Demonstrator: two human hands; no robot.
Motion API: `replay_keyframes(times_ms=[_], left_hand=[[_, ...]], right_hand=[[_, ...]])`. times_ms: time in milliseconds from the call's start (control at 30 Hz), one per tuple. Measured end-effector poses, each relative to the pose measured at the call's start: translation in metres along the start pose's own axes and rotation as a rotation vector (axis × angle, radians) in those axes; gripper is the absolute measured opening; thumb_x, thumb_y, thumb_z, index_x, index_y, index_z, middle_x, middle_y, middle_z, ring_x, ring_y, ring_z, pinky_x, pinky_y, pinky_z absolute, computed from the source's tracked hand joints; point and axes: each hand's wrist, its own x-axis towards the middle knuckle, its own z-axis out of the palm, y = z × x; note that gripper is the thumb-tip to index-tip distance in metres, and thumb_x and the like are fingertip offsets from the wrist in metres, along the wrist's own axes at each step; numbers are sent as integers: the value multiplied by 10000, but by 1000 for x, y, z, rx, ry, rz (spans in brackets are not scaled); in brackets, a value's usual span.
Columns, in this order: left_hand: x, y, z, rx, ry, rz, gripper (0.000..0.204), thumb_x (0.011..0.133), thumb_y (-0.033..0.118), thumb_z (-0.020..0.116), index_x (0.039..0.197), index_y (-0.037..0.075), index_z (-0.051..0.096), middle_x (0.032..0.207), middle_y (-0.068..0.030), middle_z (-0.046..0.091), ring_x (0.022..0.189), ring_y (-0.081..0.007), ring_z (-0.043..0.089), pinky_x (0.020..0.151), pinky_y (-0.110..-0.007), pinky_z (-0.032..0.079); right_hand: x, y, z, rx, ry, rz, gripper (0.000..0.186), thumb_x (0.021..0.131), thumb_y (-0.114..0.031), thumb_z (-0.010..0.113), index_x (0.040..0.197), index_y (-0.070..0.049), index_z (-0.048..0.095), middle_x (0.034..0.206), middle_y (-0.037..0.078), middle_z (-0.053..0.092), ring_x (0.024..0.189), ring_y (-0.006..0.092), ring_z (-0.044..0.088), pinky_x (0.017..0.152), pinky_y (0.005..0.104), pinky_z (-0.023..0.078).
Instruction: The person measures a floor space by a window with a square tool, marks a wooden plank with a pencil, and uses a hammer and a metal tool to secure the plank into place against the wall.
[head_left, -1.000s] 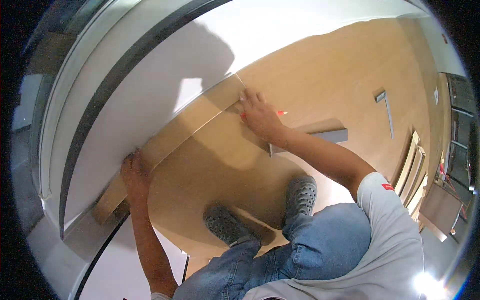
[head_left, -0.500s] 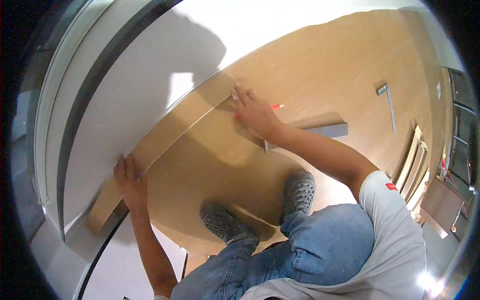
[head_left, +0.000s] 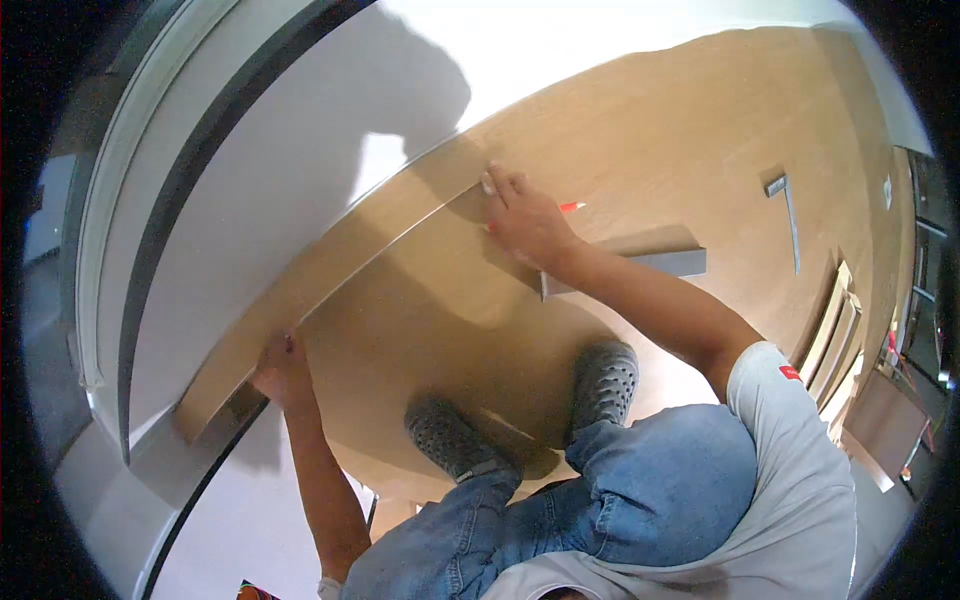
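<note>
A long brown wood strip lies along the white wall on the brown sheet. Its near edge shows as a thin pale line. My left hand is at that near edge, toward the strip's left part, with the fingers curled against it; its fingertips are partly hidden. At the strip's far right part, my right hand reaches its fingertips to the edge. A red pencil passes through the right hand, its pale tip sticking out to the right.
A grey rectangular bar lies beside my right forearm. Farther right are a try square and several narrow wood offcuts. My feet in grey clogs stand on the brown sheet. A brown panel stands at the far right.
My left hand has moved from lying over the strip to its near edge, its fingers now curled. My right hand stays at the strip's edge with the pencil. The view has shifted slightly.
</note>
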Motion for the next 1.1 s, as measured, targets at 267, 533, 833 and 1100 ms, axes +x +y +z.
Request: replay_keyframes(times_ms=[267, 533, 833, 1100], left_hand=[[14, 33, -12, 163, -251, -171, 253, 855, 339, 642, 704, 138, 675, 678, -86, 661, 622, -304, 656, 551, -455, 530], [2, 18, 41, -7, -172, -32, 338, 856, 409, 641, 722, 109, 719, 725, -98, 685, 641, -288, 661, 543, -431, 517], [1, 10, 47, -155, -72, 81, 298, 861, 264, 710, 1079, 67, 659, 1162, -154, 647, 1029, -367, 617, 865, -467, 514], [-19, -15, 70, -259, -196, -393, 558, 937, 395, 603, 1312, -14, 546, 1351, -243, 538, 1239, -401, 507, 1043, -463, 428]], right_hand=[[4, -6, -36, -168, -106, -103, 592, 865, -257, 591, 1323, 107, 503, 1425, 288, 445, 1218, 377, 480, 1014, 409, 447], [6, -4, -16, -110, -52, 18, 626, 824, -194, 639, 1344, 109, 467, 1419, 253, 448, 1149, 348, 504, 808, 341, 568], [3, 0, -18, -123, 24, -65, 583, 757, -176, 676, 1262, 85, 546, 1441, 265, 421, 1112, 343, 517, 845, 355, 542], [-7, 0, -25, -55, -71, 72, 585, 796, -160, 629, 1301, 104, 496, 1424, 251, 450, 1109, 351, 534, 821, 390, 563]])
